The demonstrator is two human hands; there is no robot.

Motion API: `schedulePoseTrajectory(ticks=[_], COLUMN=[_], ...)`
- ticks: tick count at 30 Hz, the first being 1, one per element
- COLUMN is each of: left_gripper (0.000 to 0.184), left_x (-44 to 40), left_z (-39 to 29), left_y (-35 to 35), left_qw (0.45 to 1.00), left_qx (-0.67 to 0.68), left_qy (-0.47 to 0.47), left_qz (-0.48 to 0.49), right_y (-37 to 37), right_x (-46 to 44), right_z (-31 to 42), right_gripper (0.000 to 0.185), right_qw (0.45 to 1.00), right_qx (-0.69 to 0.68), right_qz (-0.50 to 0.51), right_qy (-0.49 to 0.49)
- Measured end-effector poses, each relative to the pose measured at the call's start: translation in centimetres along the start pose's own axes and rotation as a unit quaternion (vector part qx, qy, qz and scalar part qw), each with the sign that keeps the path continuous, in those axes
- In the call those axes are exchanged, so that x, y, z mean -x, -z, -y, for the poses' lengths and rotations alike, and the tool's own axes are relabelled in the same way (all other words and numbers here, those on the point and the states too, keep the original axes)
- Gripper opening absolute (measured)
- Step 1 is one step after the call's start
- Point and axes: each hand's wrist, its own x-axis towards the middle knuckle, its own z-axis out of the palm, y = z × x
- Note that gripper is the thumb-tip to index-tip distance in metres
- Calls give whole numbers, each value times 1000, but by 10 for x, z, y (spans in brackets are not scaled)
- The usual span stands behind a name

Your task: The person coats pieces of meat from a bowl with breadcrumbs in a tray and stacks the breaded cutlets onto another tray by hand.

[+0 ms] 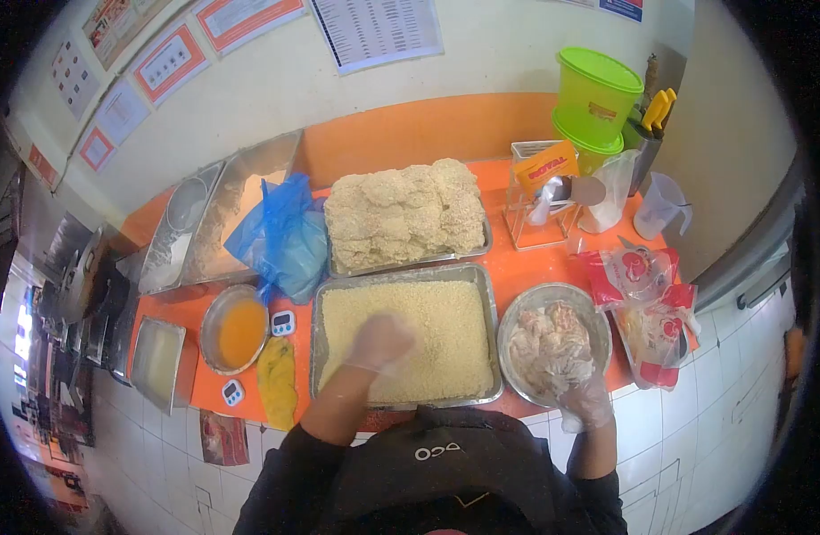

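My left hand (385, 342), in a thin clear glove, is over the pale crumbs (445, 330) that fill a metal tray (496, 357). Its fingers are smeared, so their pose is unclear. At the lower right rim of a round metal bowl (511, 379), my right hand (590, 403), also gloved, has its fingers closed on a flour-coated piece of meat (574, 367). More floured meat (552, 328) lies in the bowl. Behind the crumb tray, a second tray carries a heap of crumb-coated pieces (405, 209).
Left of the crumbs are a bowl of orange liquid (240, 332), timers (284, 323), a yellow cloth (277, 383) and blue plastic bags (289, 236). Flour trays (249, 192) stand behind. On the right are red-and-white packages (651, 312), a measuring jug (663, 207), a wire rack (526, 214) and green tubs (597, 98).
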Motion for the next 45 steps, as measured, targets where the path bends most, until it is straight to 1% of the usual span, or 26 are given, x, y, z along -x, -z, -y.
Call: schedulePoseTrajectory(ticks=[2,4,6,8,10,12,14,15,17,18,19,21,22,24,26,27,29,30,31,32,33,36,38,39,41,45], left_gripper=[30,36,39,41,42,42,41,42,44,46,48,52,53,55,55,54,52,51,50,49,48,47,48,48,49,48], left_x=[5,8,17,45,66,85,99,97,82,74,65,56,50,45,34,28,33,23,8,0,6,20,12,9,3,9], left_z=[6,41,51,26,85,97,69,73,80,78,72,58,51,50,56,56,55,49,37,30,36,57,58,63,71,43], left_y=[41,40,35,56,-26,-59,-60,-60,-57,-52,-48,-57,-69,-91,-109,-108,-113,-97,-67,-45,-32,-14,-24,-27,-31,-5], left_qw=[996,997,994,977,999,994,989,996,976,971,965,988,996,970,934,939,951,993,984,927,949,986,986,984,979,977], left_qx=[58,71,100,143,-2,-93,-130,-34,162,196,231,124,-21,-201,-268,-235,-162,5,172,331,273,100,9,28,65,187], left_qy=[-65,-41,25,133,8,-38,-2,42,126,110,93,34,-9,-89,-169,-188,-217,-104,12,125,104,84,125,114,90,26], left_qz=[26,-7,-45,-84,-43,-37,-69,-69,-69,-78,-86,-91,-85,-104,-163,-164,-152,-59,36,128,116,107,110,131,173,97], right_y=[1,1,-1,0,-1,-3,-6,-8,-8,-9,-10,-15,-13,-6,-11,-12,-2,2,2,1,-1,3,-1,-2,-3,-3], right_x=[-2,-2,-3,-7,-11,-15,-15,-15,-17,-18,-19,-20,-18,-14,-13,-12,-2,-3,-4,-6,-7,-4,-6,-7,-5,-2], right_z=[7,5,-3,1,5,6,10,11,12,12,13,15,22,40,11,11,18,25,24,21,19,41,30,30,39,29], right_gripper=[56,56,56,56,55,53,54,55,59,61,60,60,58,54,57,59,51,47,46,46,45,48,49,49,50,49], right_qw=[1000,999,996,993,993,996,996,986,998,999,998,994,996,998,993,989,999,999,996,987,972,998,998,997,999,1000], right_qx=[19,46,82,107,101,65,-85,-159,-56,-4,-38,-101,-84,-52,-116,-149,-30,30,90,150,206,34,44,49,14,-8], right_qz=[7,6,-6,15,23,19,15,12,37,46,43,36,34,31,11,-1,13,18,8,-3,-15,44,41,40,28,21], right_qy=[-18,-13,17,38,53,64,-10,-46,-2,20,9,-12,-3,14,-1,-12,-35,-39,11,63,110,21,-25,-47,-37,5])
